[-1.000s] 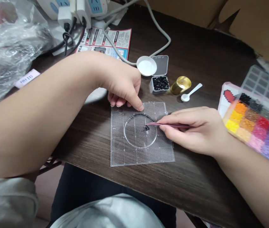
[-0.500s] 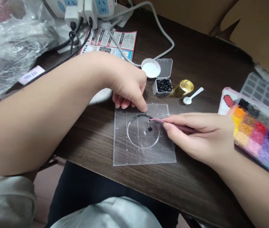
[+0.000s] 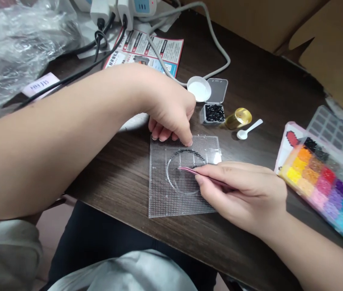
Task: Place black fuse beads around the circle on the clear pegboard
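A clear square pegboard (image 3: 162,198) lies on the dark table, with a white ring (image 3: 169,178) on it and black beads (image 3: 186,152) along the ring's top. My right hand (image 3: 240,194) pinches pink tweezers (image 3: 203,176), whose tips are over the inside of the ring, left of its middle. My left hand (image 3: 174,113) is at the board's top edge, thumb pointing down, fingers curled; whether it grips anything is hidden. Behind the board stands a small open box of black beads (image 3: 214,113).
A gold cup (image 3: 239,118), a white spoon (image 3: 248,130) and a white round dish (image 3: 199,89) stand behind the board. At right is a tray of coloured beads (image 3: 325,190). Cables (image 3: 219,36), a leaflet (image 3: 150,48) and plastic wrap (image 3: 22,52) lie at the back and left.
My right hand has moved the tweezers left and down, from the ring's upper right to its inside. My left hand keeps its place at the board. The whole view has shifted slightly.
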Demonstrator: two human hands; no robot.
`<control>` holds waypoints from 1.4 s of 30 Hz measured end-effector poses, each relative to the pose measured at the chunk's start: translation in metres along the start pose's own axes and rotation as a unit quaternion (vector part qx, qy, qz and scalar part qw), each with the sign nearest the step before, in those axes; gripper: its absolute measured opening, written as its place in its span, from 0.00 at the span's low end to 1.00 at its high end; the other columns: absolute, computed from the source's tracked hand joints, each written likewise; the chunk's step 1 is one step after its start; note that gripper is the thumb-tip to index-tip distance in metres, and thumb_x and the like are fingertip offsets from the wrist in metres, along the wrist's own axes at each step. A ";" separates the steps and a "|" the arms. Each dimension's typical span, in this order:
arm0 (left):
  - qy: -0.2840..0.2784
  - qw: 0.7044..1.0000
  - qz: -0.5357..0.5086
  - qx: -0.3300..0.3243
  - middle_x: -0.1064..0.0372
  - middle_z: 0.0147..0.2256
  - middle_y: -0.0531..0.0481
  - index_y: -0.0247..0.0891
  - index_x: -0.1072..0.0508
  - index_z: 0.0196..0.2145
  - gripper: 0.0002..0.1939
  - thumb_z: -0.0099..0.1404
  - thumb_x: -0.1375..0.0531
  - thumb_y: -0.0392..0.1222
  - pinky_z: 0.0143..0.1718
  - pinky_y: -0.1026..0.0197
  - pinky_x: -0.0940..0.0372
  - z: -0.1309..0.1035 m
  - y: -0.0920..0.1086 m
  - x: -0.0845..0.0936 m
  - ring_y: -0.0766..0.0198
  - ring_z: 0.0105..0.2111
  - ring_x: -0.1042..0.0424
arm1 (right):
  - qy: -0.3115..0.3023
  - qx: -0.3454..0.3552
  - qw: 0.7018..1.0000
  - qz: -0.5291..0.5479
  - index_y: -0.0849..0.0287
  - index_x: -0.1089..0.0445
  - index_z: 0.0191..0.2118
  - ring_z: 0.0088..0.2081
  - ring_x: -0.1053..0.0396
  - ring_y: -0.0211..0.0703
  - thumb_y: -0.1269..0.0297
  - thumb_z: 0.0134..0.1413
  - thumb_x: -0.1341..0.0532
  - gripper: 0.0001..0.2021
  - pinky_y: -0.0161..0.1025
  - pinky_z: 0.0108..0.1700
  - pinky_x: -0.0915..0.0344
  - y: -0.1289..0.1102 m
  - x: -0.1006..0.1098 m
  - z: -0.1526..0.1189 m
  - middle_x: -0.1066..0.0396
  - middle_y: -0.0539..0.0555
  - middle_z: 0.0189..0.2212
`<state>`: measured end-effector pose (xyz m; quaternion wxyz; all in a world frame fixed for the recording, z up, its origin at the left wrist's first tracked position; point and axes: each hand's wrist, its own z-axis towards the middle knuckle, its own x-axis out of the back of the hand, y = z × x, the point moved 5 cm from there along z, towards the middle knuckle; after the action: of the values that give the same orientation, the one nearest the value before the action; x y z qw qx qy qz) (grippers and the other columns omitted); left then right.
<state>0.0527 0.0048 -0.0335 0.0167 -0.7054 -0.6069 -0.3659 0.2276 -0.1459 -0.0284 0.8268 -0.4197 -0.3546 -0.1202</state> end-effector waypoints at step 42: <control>0.029 1.000 -0.001 0.007 0.20 0.21 0.45 0.43 0.21 0.21 0.27 0.73 0.23 0.58 0.45 0.46 0.18 0.006 -0.002 0.001 0.54 0.27 0.17 | -0.067 0.053 0.996 0.019 0.53 0.11 0.48 0.22 0.23 0.38 0.79 0.76 0.28 0.12 0.37 0.23 0.30 0.002 0.004 0.002 0.16 0.48 0.27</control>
<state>0.0534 0.0086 -0.0384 0.0387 -0.6941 -0.6091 -0.3816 0.2307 -0.1423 -0.0260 0.8245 -0.3889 -0.4072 -0.0566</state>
